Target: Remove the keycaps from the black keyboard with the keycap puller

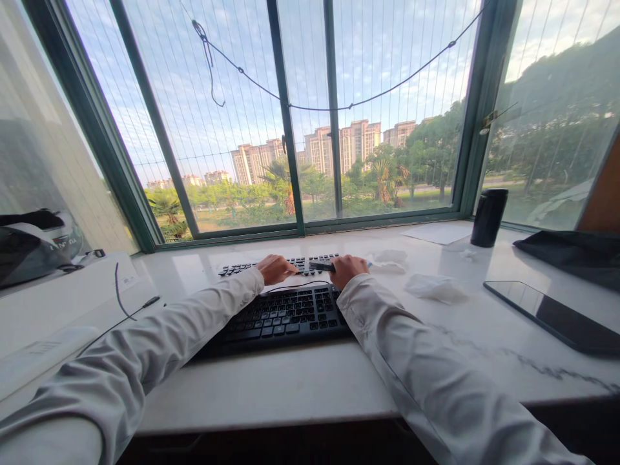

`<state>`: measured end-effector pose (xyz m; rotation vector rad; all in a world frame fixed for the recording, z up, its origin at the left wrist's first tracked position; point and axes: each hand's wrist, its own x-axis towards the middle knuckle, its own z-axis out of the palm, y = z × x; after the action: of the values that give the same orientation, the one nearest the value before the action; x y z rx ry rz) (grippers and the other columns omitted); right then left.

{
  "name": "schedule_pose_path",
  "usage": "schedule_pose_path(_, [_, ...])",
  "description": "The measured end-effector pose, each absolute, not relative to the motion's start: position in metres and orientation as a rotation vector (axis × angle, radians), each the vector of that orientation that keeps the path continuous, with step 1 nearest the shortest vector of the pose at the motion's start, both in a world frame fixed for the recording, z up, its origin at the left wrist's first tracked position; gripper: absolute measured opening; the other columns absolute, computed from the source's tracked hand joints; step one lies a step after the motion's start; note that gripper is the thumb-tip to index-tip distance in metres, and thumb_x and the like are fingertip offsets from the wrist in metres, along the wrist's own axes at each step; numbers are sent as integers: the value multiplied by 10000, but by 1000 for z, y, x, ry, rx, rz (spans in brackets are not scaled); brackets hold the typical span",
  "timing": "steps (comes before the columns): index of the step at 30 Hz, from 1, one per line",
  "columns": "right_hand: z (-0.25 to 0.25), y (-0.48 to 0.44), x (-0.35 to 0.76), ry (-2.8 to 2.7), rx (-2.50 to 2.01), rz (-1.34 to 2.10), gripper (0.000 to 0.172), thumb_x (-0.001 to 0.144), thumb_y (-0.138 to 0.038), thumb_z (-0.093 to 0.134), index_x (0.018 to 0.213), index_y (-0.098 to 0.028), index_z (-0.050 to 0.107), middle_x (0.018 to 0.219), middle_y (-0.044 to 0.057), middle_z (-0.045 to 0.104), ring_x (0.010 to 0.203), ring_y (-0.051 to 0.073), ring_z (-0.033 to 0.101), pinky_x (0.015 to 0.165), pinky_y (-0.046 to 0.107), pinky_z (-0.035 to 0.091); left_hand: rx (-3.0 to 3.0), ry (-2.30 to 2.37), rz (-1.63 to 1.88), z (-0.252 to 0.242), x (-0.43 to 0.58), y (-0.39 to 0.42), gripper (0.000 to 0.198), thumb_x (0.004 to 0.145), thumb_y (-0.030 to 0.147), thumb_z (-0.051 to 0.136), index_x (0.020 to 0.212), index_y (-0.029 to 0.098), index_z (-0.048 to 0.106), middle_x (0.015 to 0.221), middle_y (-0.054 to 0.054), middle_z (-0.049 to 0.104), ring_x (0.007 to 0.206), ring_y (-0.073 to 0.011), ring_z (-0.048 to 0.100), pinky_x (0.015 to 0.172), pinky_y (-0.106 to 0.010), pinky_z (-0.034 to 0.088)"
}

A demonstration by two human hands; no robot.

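Observation:
A black keyboard [285, 316] lies on the white counter in front of me, partly covered by my sleeves. Just beyond it, small black keycaps [237, 268] are laid out in rows on the white surface. My left hand [276, 268] is over these rows, its fingers drawn together and pointing right; what they hold, if anything, is too small to make out. In my right hand [347, 270] is a slim dark tool [320, 265], its tip pointing left over the keycaps. A bit of blue shows behind that hand. The tool's exact kind is unclear.
Crumpled clear plastic [436, 288] and a white sheet [433, 233] lie to the right. Farther right are a dark phone or tablet [547, 310], a black cylinder [489, 218] and black cloth [571, 255]. A white box [72, 284] and a cable [119, 294] are at left.

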<state>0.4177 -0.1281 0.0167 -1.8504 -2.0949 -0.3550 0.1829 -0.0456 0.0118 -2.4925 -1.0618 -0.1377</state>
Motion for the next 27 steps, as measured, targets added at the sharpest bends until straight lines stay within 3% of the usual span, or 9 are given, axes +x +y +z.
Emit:
schedule_pose_path(11, [18,-130,418,-2107,-1869,-299,292,806,-326,432,930,-226,676,902,114,670,866,252,624,735,356,435,-2474,-1206,-78,17,193,-50,299,870,323,438,1065,361,662,993,-23,701,851,-183,639,721,-272,437])
schedule_pose_path(27, [16,-128,418,-2124,-1846,-326,278,783,-310,444,909,-224,676,886,104,671,833,245,629,704,343,445,-2462,-1233,-92,17,203,-54,261,815,286,505,978,322,705,831,-44,711,786,-190,629,683,-262,401])
